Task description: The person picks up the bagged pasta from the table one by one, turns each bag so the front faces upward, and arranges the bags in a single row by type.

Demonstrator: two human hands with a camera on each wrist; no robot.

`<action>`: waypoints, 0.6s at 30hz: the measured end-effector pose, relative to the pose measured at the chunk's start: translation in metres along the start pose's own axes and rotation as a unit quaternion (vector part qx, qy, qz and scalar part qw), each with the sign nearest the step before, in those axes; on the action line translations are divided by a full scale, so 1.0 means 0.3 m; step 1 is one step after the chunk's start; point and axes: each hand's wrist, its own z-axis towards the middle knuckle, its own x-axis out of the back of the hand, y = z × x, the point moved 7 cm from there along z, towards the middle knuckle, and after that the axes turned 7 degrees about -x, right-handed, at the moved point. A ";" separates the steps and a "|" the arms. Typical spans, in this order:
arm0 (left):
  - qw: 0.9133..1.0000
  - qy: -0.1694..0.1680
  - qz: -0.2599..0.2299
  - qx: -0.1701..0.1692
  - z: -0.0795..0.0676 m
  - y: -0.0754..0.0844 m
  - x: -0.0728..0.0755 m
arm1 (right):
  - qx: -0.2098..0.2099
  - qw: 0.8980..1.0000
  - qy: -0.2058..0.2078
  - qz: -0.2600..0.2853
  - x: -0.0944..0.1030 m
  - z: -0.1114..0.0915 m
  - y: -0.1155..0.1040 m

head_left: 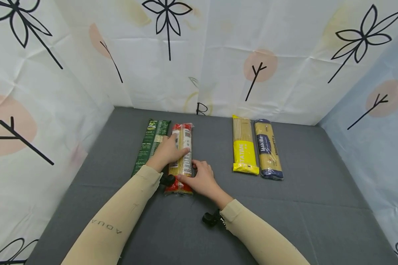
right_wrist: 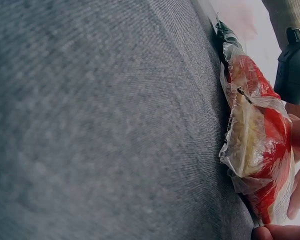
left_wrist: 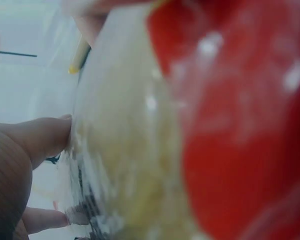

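A spaghetti packet [head_left: 180, 167] with red ends and a clear middle lies lengthwise on the grey table. My left hand [head_left: 168, 151] grips it across the upper part, thumb on the right side. At its lower right edge my right hand [head_left: 202, 179] holds it, thumb on the near red end and fingers along the side. In the left wrist view the packet [left_wrist: 135, 135] looms close and blurred. The right wrist view shows the crimped end of the packet [right_wrist: 260, 140] close to the cloth. Just left lies a green spaghetti packet [head_left: 147, 145], partly behind my left hand and arm.
To the right, a yellow-labelled spaghetti packet [head_left: 244, 147] lies beside a spaghetti packet with a dark blue label [head_left: 268, 149]. Grey cloth [head_left: 305, 221] covers the table. Patterned white curtains [head_left: 219, 73] stand around the back and sides.
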 end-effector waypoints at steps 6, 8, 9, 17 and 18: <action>1.000 -0.003 -0.005 -0.003 0.000 -0.009 0.002 | -0.008 1.000 0.001 -0.009 -0.006 0.004 -0.006; 1.000 -0.005 -0.013 -0.007 0.001 -0.009 0.004 | -0.014 1.000 0.000 -0.008 -0.005 0.005 -0.008; 1.000 -0.007 -0.021 -0.008 0.000 -0.009 0.006 | -0.018 1.000 -0.001 -0.008 -0.005 0.005 -0.008; 0.993 -0.016 -0.118 -0.008 -0.010 -0.018 0.002 | -0.014 0.997 -0.044 0.068 -0.003 0.009 -0.015; 0.991 -0.011 -0.132 -0.006 -0.012 -0.019 0.002 | -0.010 0.994 -0.055 0.093 -0.004 0.009 -0.017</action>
